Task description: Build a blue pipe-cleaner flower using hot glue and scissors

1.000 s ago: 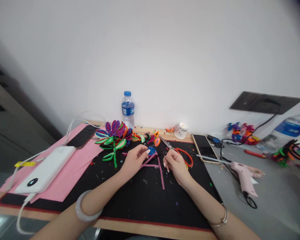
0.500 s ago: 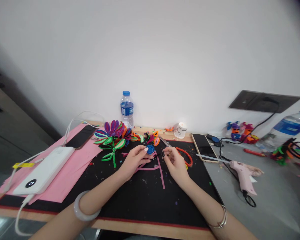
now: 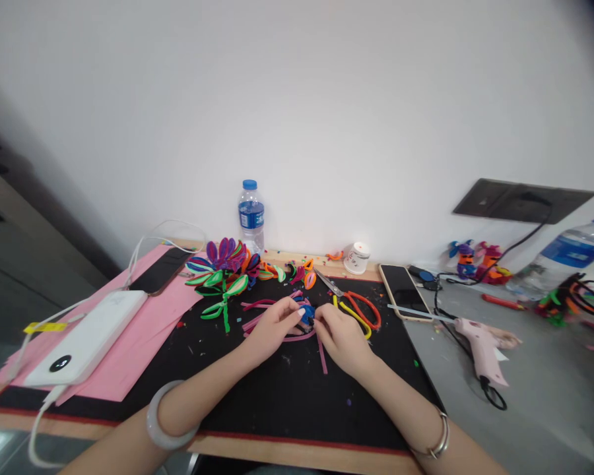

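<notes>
Between the fingertips of my left hand (image 3: 278,324) is a small round blue fuzzy piece (image 3: 307,315), which looks like coiled pipe cleaner. My right hand (image 3: 341,332) meets it from the right, thumb and fingers pinched at its edge. A small dark bit shows where the fingertips come together, mostly hidden by them. Under the hands lie pink and purple pipe cleaners (image 3: 321,356) on the black mat (image 3: 287,396). Just beyond my right hand are scissors with orange handles (image 3: 363,310) and a yellow pipe cleaner (image 3: 359,320).
Pipe-cleaner flowers (image 3: 225,277) and a water bottle (image 3: 251,214) stand at the back left. Pink sheets (image 3: 123,369) carry a white power bank (image 3: 92,336) and a phone (image 3: 161,270). To the right are a paper cup (image 3: 357,258), another phone (image 3: 406,290) and a pink glue gun (image 3: 482,349).
My right hand has moved left and brought the small black bit against the blue piece. My left hand has shifted slightly right and down. The scissors and yellow pipe cleaner are less covered.
</notes>
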The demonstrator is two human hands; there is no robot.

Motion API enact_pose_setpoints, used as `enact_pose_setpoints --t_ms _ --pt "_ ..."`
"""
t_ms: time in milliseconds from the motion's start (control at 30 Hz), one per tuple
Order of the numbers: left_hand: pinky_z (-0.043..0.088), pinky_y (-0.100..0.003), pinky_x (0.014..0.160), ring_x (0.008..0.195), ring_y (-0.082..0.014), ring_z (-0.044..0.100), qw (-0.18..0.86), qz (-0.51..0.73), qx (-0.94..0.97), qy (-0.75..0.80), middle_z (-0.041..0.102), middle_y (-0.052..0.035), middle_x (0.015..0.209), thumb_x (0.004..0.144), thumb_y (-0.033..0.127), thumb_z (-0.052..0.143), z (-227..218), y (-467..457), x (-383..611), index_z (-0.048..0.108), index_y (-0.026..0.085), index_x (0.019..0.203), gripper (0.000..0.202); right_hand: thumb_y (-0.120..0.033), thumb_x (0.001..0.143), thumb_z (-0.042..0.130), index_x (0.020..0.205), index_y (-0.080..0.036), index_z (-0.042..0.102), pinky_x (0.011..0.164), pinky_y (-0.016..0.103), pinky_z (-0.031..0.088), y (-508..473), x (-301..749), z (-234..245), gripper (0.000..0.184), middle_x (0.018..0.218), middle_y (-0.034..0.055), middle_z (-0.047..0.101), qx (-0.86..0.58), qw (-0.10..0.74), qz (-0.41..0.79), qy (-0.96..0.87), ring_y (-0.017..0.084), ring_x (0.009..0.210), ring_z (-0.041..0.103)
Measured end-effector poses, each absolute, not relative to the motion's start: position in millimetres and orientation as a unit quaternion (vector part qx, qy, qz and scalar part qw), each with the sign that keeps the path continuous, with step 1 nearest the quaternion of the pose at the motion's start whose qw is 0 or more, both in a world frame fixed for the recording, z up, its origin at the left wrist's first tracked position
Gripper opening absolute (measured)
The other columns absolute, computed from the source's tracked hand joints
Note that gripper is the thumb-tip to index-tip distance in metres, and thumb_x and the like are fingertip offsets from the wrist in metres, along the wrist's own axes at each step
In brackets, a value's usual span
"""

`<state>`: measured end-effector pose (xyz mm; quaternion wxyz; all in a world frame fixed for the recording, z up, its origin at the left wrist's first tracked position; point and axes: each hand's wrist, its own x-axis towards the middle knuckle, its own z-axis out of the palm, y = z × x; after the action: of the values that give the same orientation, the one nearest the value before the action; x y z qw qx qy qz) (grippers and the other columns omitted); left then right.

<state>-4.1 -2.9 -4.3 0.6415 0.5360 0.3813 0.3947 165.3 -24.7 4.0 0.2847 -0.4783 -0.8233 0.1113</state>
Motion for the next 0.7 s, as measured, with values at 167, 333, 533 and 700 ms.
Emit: enact_pose_setpoints --t_ms 167,333,533,700 --pt "0.050 -0.027 0.068 0.073 -0.0122 0.058 0.660 0.389 0.512 0.390 0.056 0.0016 0.071 0.075 0.038 0.056 -4.3 -5.3 -1.0 0.048 0.016 0.073 0.024 -0.022 0.089 0.034 0.081 -0.019 0.048 0.058 0.024 0.036 -25.7 162.4 3.7 0.016 0.075 0.0036 0.054 -0.492 0.229 0.046 -0.839 0.015 0.065 0.052" --pt "0.050 -0.027 0.067 0.073 -0.0124 0.059 0.669 0.382 0.494 0.403 0.055 0.0016 0.072 0.074 0.039 0.058 -2.2 -6.8 0.8 0.049 0.015 0.072 0.025 -0.020 0.089 0.031 0.079 -0.019 0.048 0.057 0.024 0.035 -26.4 160.5 3.2 0.020 0.074 0.0042 0.053 -0.486 0.202 0.024 -0.850 0.015 0.065 0.052" --pt "0.050 -0.030 0.071 0.074 -0.0133 0.062 0.691 0.400 0.454 0.396 0.057 0.0007 0.075 0.075 0.036 0.058 -1.6 -5.9 0.0 0.047 0.016 0.075 0.022 -0.017 0.088 0.034 0.081 -0.019 0.045 0.060 0.025 0.037 -20.3 166.1 -1.6 0.013 0.073 0.0027 0.052 -0.535 0.306 0.089 -0.782 0.016 0.066 0.051" --pt "0.049 -0.033 0.076 0.083 -0.0173 0.064 0.727 0.413 0.404 0.370 0.061 -0.0043 0.090 0.079 0.033 0.054 1.8 -5.3 -3.2 0.044 0.017 0.080 0.019 -0.017 0.086 0.038 0.084 -0.019 0.048 0.061 0.024 0.038 -16.3 167.9 -0.8 0.010 0.072 0.0012 0.054 -0.538 0.358 0.166 -0.745 0.014 0.065 0.050"
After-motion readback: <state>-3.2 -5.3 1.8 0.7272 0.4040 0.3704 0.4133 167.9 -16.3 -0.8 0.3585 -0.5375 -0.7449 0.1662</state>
